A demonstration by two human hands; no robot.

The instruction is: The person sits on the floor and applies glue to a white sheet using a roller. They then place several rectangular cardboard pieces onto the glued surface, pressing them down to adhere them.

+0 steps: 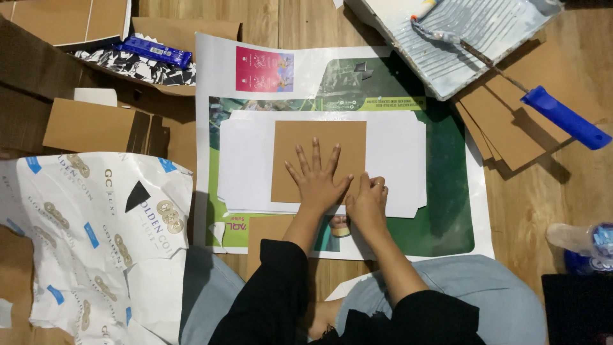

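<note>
My left hand (317, 181) lies flat with fingers spread on a brown cardboard rectangle (319, 142). The cardboard rests on a white cut sheet (396, 160), which lies on a large printed poster (447, 211) on the wooden floor. My right hand (368, 203) presses with curled fingers at the cardboard's lower right corner, beside the left hand. Both arms wear black sleeves. A second brown piece (265, 229) pokes out under the white sheet near my left forearm.
A paint tray (485, 32) with a blue-handled roller (562, 118) sits top right over stacked brown cards (511, 128). Cardboard boxes (89, 124) and a blue packet (153, 51) lie at left. White printed sheeting (96, 243) covers the lower left. A plastic bottle (584, 243) lies at right.
</note>
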